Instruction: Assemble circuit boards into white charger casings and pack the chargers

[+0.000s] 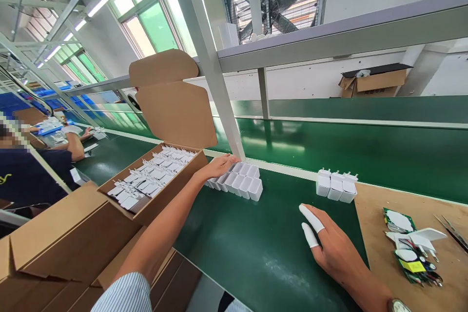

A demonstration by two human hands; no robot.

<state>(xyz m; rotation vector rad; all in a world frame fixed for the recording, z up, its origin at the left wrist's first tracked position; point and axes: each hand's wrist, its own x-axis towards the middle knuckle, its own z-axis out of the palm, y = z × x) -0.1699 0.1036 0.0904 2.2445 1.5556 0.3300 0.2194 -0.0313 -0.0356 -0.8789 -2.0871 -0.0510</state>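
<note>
One cluster of white shells (241, 185) sits on the green surface (256, 253) beside the open box (171, 186); left hand (218, 165) touches it, fingers extended, gripping nothing. Right hand (331, 246) lies flat, fingers spread, empty.

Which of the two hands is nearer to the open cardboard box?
Left. The left hand touches the white cases just beside the box; the right hand rests flat on the green mat, well to the box's right.

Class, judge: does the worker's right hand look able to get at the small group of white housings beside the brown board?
Probably yes. The right hand rests open on the green mat, and only bare mat lies between its fingers and the white housings; nothing blocks it.
</note>
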